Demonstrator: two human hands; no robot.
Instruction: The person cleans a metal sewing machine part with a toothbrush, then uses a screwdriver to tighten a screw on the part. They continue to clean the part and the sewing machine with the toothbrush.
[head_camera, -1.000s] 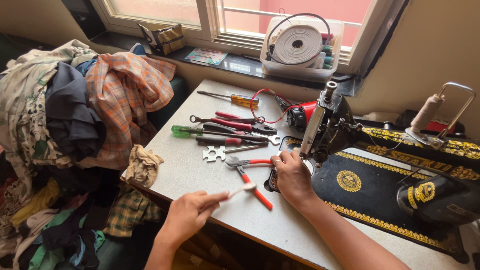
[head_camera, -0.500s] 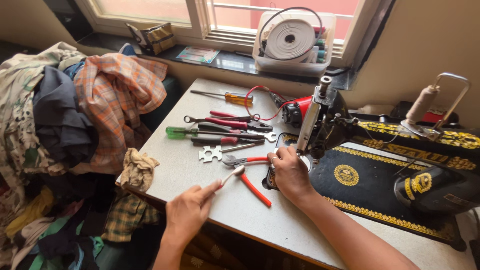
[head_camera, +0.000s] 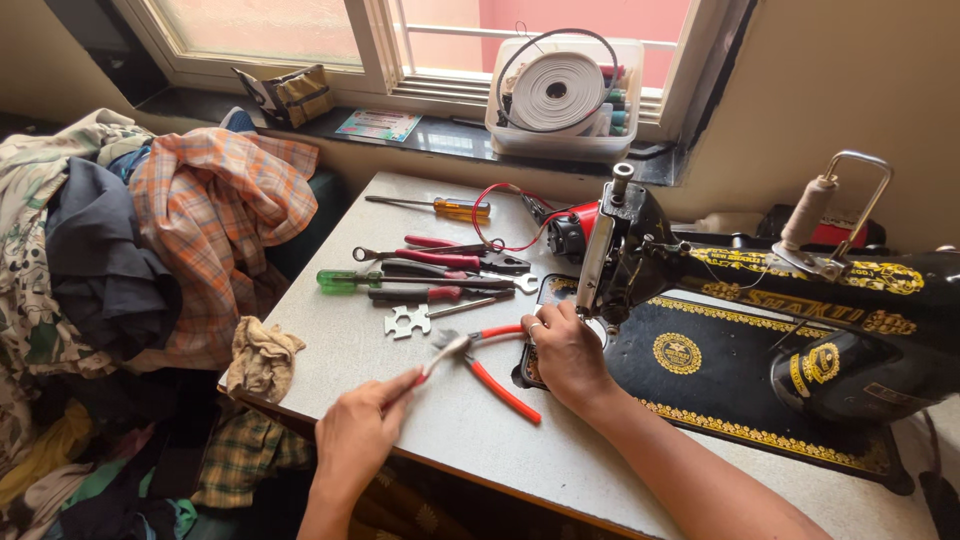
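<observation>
While gripping — hands (head_camera: 362, 432) low, outstretched.

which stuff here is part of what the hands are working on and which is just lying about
In use:
- left hand, pinching a small metal tool
- right hand, at the needle end of the sewing machine
- red pliers, beside both hands

Lying about:
- screwdrivers
- flat spanner
- rag
- clothes pile
- tape box on the sill

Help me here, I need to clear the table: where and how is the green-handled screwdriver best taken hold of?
Grip the green-handled screwdriver by its green handle, probably coming from the table's left edge. It lies flat with the handle pointing left, clear of the other tools, while its shaft runs right under the red-handled pliers.
</observation>
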